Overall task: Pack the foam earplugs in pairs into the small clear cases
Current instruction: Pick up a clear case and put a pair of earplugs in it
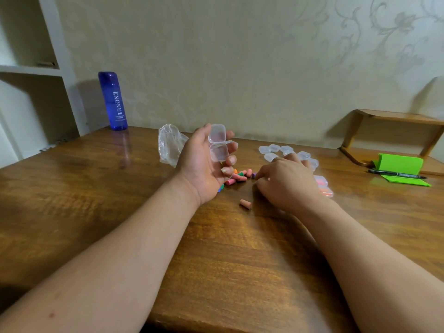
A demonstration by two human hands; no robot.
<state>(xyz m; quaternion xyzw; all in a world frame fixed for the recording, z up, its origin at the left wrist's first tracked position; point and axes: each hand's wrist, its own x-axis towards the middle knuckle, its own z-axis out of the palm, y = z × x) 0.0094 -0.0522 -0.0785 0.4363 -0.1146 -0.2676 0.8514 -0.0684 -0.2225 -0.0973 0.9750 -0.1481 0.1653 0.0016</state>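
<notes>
Fingers: left hand (204, 164) holds open clear case (218, 145); right hand (286, 181) pinches earplug (253, 175); bottle (113, 100) reads "ENONE".

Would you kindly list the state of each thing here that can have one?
Case in left hand: open, looks empty.
Left hand: holding that case.
Right hand: fingers down at the loose earplugs.
Spare cases: shut, seemingly empty.
Filled cases: shut.
Blue bottle: upright, capped.
Pen: capped.

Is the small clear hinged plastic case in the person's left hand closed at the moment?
No, the small clear hinged plastic case lies open in the left hand, its lid and base spread apart side by side.
</notes>
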